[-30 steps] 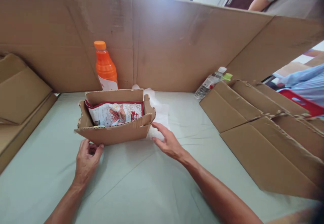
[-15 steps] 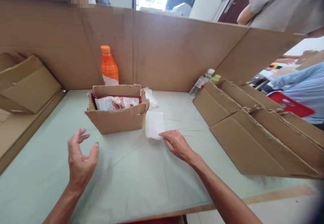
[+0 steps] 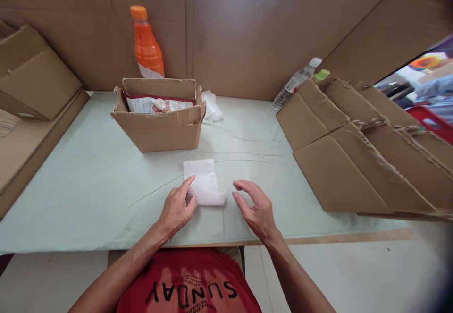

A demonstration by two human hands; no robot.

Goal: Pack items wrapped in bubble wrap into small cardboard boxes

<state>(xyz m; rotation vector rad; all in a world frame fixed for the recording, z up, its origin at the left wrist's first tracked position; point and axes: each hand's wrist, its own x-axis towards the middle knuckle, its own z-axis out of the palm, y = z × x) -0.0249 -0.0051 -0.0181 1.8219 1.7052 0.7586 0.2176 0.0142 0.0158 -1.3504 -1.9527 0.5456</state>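
A folded white foam sheet lies on the pale green table close to the near edge. My left hand rests on the sheet's near left corner, thumb and forefinger touching it. My right hand hovers just to the right of the sheet with fingers spread, holding nothing. Behind them stands an open cardboard box with a red and white snack bag inside.
An orange drink bottle stands behind the box against the tall cardboard wall. More white wrapping lies beside the box. A clear water bottle leans at the right, next to flattened cardboard. Folded cardboard is stacked on the left.
The white sheet slid from beside the box toward the table's near edge. My left hand crossed over onto its corner. My right hand let go and hovers beside it. The view tilted down.
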